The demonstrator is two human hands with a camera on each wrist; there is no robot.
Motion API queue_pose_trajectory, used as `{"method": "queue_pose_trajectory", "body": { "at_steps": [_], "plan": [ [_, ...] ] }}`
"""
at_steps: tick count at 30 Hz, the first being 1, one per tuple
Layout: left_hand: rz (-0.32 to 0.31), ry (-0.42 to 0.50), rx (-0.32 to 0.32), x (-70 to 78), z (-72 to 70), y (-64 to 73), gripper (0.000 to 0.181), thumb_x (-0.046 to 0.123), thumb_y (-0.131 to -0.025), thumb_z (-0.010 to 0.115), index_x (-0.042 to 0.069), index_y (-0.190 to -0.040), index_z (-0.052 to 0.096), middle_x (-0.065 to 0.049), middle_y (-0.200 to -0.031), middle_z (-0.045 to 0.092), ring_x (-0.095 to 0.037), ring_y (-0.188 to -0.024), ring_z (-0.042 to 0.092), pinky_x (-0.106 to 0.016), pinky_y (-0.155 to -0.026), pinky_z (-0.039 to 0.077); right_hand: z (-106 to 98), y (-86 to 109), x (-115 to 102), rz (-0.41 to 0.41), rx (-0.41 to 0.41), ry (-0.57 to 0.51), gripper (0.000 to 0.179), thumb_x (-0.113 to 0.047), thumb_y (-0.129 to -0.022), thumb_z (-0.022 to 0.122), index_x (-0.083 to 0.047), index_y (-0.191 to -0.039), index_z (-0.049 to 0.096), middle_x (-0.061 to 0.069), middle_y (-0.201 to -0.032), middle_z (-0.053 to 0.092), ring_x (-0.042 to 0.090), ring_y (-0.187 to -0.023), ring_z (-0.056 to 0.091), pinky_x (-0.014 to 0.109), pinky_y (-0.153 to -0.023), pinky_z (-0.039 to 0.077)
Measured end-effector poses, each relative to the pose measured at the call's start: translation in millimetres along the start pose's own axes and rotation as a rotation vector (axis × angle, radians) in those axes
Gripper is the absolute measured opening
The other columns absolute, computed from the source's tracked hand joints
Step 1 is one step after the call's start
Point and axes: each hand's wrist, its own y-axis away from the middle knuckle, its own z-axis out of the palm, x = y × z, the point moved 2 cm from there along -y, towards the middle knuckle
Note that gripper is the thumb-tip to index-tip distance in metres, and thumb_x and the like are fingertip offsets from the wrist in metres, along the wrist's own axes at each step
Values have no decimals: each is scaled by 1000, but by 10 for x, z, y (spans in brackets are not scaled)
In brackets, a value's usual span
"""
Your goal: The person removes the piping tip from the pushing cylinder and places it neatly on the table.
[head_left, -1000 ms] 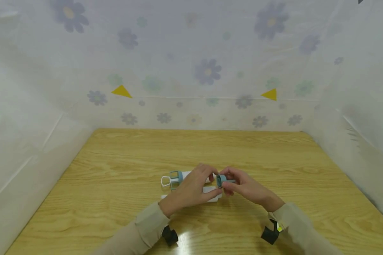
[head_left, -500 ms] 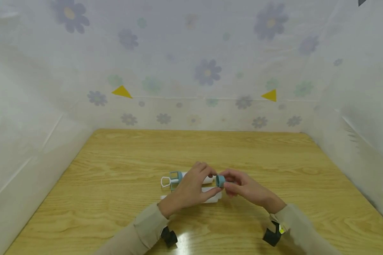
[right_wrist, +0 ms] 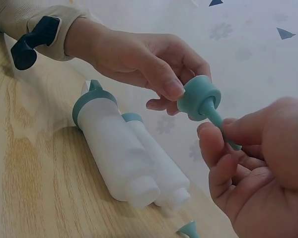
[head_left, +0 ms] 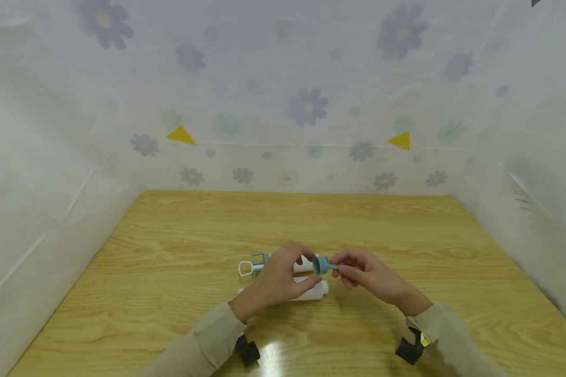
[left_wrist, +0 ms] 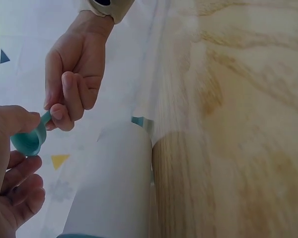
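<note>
A teal cap with a thin nozzle is held above the table between both hands. My left hand pinches its wide end between thumb and fingers, as the left wrist view shows. My right hand pinches the nozzle's narrow tip between thumb and forefinger, the stem showing in the right wrist view. Below lie two white bottles with teal collars: the nearer one and the farther one, side by side, their necks uncapped. In the head view my left hand partly covers both.
A second small teal nozzle piece lies by the bottle necks. The farther bottle's white loop handle points left. A wooden table spreads around, with a flowered plastic curtain at the back and sides.
The cap has shifted slightly left and its nozzle now shows. My right hand has drawn back a little to the right, its fingers now nearer the nozzle's tip.
</note>
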Motion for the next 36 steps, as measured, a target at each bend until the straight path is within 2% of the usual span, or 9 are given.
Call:
{"method": "queue_pose_trajectory", "body": {
  "at_steps": [3, 9, 16, 19, 25, 36],
  "plan": [
    [-5, 33, 10, 1, -4, 2, 36, 18, -78, 81, 5, -105, 61, -5, -96, 65, -17, -78, 59, -23, -65, 51, -1, 7, -2, -14, 17, -11, 17, -3, -103, 39, 8, -110, 49, -2, -92, 63, 19, -63, 49, 37, -55, 41],
    [-19, 108, 3, -6, -7, 11, 34, 15, -79, 79, 4, -105, 61, -7, -96, 66, -22, -77, 61, -29, -63, 53, -2, 29, 17, -7, 84, 1, 11, -4, -102, 43, 7, -102, 48, -2, -88, 61, 10, -64, 53, 36, -56, 47],
    [-37, 139, -33, 21, -11, -7, 33, 17, -81, 78, 4, -107, 62, -7, -99, 66, -21, -78, 60, -15, -59, 47, 18, 6, 25, -11, 95, -10, 12, -4, -101, 45, 6, -99, 51, 0, -81, 60, 10, -63, 53, 38, -56, 46],
    [-58, 156, -57, 42, -12, -21, 32, 17, -82, 78, 4, -107, 63, -7, -99, 66, -23, -80, 62, -16, -60, 47, 24, -7, 27, -16, 93, -16, 10, -4, -101, 46, 3, -99, 53, -1, -80, 60, 8, -63, 54, 37, -57, 47],
    [-70, 174, -69, 41, 1, -29, 31, 20, -83, 77, 5, -107, 65, -5, -96, 68, -16, -77, 62, -18, -59, 50, 33, -22, 35, -15, 91, -25, 9, -5, -101, 47, -5, -99, 56, -3, -81, 61, 3, -66, 54, 35, -58, 47],
    [-69, 225, -78, 41, 19, -43, 32, 19, -82, 77, 5, -108, 65, -6, -87, 71, -3, -65, 57, -16, -57, 48, 93, -58, 50, -55, 76, -37, 10, -4, -101, 46, -7, -99, 55, -4, -82, 56, 5, -65, 51, 35, -57, 46]
  ]
}}
